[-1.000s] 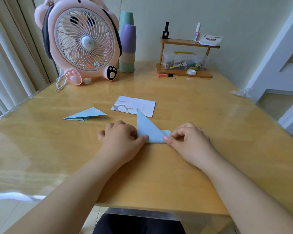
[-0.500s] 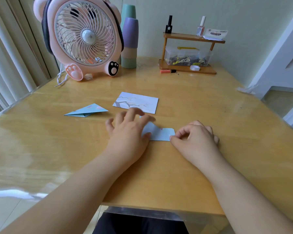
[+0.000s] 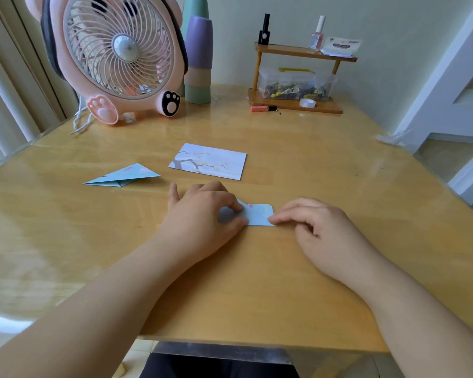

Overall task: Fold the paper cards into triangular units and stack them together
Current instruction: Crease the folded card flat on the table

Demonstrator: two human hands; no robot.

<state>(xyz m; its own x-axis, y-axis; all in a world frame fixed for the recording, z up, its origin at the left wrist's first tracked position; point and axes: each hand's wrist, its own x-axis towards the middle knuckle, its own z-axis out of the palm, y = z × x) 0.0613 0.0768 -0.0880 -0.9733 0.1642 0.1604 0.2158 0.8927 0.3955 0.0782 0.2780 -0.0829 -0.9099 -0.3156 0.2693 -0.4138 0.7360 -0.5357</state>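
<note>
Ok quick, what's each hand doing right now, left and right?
Left hand: pinching the blue card between thumb and finger.
Right hand: fingertips pressing the card's right end, gripping nothing.

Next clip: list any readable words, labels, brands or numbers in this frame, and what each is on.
No text is legible.
White packet on the wooden shelf: dark printed label, too blurred to read.
Black bottle and pink bottle: no readable label.
Flat card and pink fan: pictures only, no words.
</note>
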